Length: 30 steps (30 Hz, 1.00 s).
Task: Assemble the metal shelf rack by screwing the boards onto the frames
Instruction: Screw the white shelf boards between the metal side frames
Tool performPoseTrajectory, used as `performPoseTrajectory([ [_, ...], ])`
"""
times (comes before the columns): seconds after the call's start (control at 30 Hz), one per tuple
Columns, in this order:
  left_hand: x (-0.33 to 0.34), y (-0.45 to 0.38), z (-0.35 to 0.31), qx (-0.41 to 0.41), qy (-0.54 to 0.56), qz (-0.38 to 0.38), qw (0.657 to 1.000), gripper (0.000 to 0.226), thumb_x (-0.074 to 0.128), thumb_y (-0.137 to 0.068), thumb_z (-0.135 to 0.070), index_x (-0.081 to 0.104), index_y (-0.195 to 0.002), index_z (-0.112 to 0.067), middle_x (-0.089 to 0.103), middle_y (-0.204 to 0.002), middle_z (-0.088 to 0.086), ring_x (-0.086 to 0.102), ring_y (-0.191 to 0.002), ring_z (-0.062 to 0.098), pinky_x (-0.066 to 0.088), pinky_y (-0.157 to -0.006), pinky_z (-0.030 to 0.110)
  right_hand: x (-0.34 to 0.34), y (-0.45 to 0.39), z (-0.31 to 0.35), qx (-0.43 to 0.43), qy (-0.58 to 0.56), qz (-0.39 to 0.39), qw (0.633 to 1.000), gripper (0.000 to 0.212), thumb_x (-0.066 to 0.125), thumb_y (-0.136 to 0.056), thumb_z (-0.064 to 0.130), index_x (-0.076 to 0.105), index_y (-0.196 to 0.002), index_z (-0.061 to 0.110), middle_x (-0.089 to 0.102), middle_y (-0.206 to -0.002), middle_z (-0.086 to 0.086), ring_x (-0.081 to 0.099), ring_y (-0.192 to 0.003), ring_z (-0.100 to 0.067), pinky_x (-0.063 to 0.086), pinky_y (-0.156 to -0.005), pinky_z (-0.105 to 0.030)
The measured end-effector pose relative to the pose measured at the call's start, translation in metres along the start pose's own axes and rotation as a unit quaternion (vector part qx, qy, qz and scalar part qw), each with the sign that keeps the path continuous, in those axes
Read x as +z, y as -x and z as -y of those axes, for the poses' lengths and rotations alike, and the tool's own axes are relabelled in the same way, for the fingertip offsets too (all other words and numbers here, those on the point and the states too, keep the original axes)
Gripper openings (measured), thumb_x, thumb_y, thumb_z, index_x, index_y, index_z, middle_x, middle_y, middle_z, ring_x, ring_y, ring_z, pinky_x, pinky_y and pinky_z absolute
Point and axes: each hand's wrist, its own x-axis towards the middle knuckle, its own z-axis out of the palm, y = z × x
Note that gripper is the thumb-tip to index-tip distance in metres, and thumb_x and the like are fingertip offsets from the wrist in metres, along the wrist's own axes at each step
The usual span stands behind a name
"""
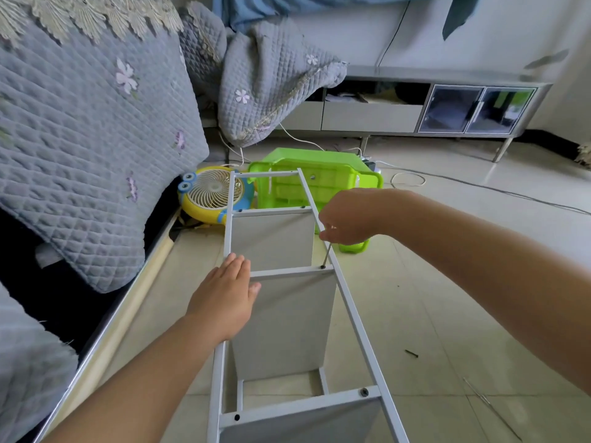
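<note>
The person is kneeling over the rack, which is lying on its side on the tiled floor with its white metal frame (347, 302) facing up like a ladder and the grey boards (287, 327) hanging edge-on beneath the rungs. The right hand (347, 219) is curled round the top of a thin hex key or driver (327, 254), pinching it between fingers and thumb, and its tip is sitting in a screw (323, 267) at the right end of the middle rung (284, 272). The left hand (224, 298) is lying flat with straight fingers, pressing on the left rail and the left end of that same rung to steady the frame. So the step in hand looks like driving the screw that ties the middle board to this frame; I cannot tell how far in it is. Screw heads are already showing on the near rung, one at its right end (364, 392) and one at its left (237, 417). One loose dark screw (411, 353) is lying on the floor to the right, well apart from the frame. Next, I would judge, the tool needs turning with steady downward pressure, kept upright so it doesn't slip out, and then the rung's left end, hidden under the palm, wants checking.
</note>
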Motion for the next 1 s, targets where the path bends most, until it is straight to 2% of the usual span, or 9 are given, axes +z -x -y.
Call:
performPoseTrajectory([
  [0.17,-0.001,0.001,-0.001,0.005,0.006,0.002,1.000,0.054,0.016,-0.102,-0.033,0.006,-0.148,-0.008,0.000,-0.157,0.003,-0.005,-0.145,0.015,0.005,-0.116,0.026,-0.012,0.000,0.008,-0.013,0.061,0.029,0.998,0.029,0.043,-0.096,0.024,0.061,-0.107,0.004,0.063,-0.103,-0.009,0.059,-0.097,-0.026,0.041,-0.072,-0.028],
  [0.23,-0.001,0.001,-0.001,0.006,0.009,0.004,1.000,0.054,0.016,-0.102,-0.033,0.006,-0.148,-0.008,0.000,-0.157,0.004,-0.005,-0.145,0.015,0.005,-0.116,0.026,-0.014,-0.013,0.005,0.017,0.002,0.079,0.997,0.027,0.045,-0.095,0.020,0.065,-0.098,0.002,0.066,-0.074,-0.007,0.064,-0.067,-0.013,0.045,-0.063,-0.023],
  [0.33,0.001,0.003,-0.001,0.007,0.006,-0.002,1.000,0.054,0.017,-0.102,-0.033,0.007,-0.148,-0.008,0.001,-0.157,0.003,-0.004,-0.145,0.015,0.005,-0.116,0.026,-0.019,-0.026,-0.005,0.124,-0.166,0.179,0.962,0.027,0.042,-0.094,0.011,0.060,-0.080,-0.002,0.031,-0.047,-0.003,0.024,-0.019,-0.008,0.022,-0.032,-0.008],
  [0.43,0.000,0.005,-0.002,0.008,0.007,0.001,1.000,0.053,0.017,-0.102,-0.033,0.007,-0.148,-0.008,0.002,-0.157,0.003,-0.004,-0.145,0.015,0.005,-0.116,0.026,-0.024,-0.023,0.001,0.124,-0.142,0.206,0.960,0.026,0.038,-0.096,0.010,0.056,-0.081,0.000,0.027,-0.055,-0.003,0.028,-0.030,-0.010,0.022,-0.029,-0.010],
  [0.5,-0.002,0.006,-0.002,0.006,0.006,0.000,1.000,0.054,0.017,-0.102,-0.033,0.007,-0.148,-0.008,0.002,-0.157,0.004,-0.004,-0.145,0.015,0.005,-0.116,0.026,-0.022,-0.016,0.012,0.076,-0.027,0.132,0.988,0.024,0.040,-0.096,0.014,0.056,-0.083,0.002,0.039,-0.061,-0.005,0.044,-0.053,-0.019,0.040,-0.046,-0.018],
  [0.6,0.001,0.006,-0.001,0.005,0.012,-0.011,1.000,0.054,0.017,-0.102,-0.033,0.008,-0.148,-0.008,0.004,-0.157,0.004,-0.003,-0.145,0.015,0.006,-0.115,0.026,-0.015,-0.009,0.017,0.029,0.024,0.036,0.999,0.026,0.041,-0.096,0.017,0.059,-0.104,0.000,0.056,-0.083,-0.007,0.048,-0.082,-0.025,0.038,-0.063,-0.027],
  [0.73,0.001,0.006,-0.002,0.019,0.019,-0.019,0.999,0.054,0.018,-0.102,-0.033,0.009,-0.148,-0.008,0.005,-0.157,0.004,-0.001,-0.145,0.016,0.006,-0.115,0.027,-0.016,-0.012,0.015,0.050,0.019,0.041,0.998,0.028,0.041,-0.095,0.017,0.062,-0.085,0.001,0.050,-0.071,-0.004,0.046,-0.074,-0.021,0.039,-0.059,-0.023],
  [0.87,0.003,0.006,-0.004,-0.007,0.029,-0.023,0.999,0.054,0.017,-0.102,-0.033,0.010,-0.147,-0.006,0.008,-0.156,0.005,0.001,-0.145,0.017,0.011,-0.114,0.029,-0.023,-0.018,0.016,0.123,-0.070,0.120,0.983,0.036,0.036,-0.091,0.002,0.051,-0.058,0.005,0.045,-0.043,0.000,0.034,-0.044,-0.012,0.023,-0.025,-0.009],
  [1.0,-0.004,0.015,-0.004,-0.044,0.080,-0.158,0.983,0.052,0.022,-0.093,-0.030,0.056,-0.113,0.004,0.058,-0.111,0.017,0.056,-0.110,0.032,0.047,-0.080,0.042,-0.028,-0.013,0.018,0.138,-0.066,0.105,0.983,0.030,0.039,-0.094,0.006,0.058,-0.072,-0.001,0.046,-0.060,-0.006,0.037,-0.048,-0.016,0.028,-0.029,-0.010],
])
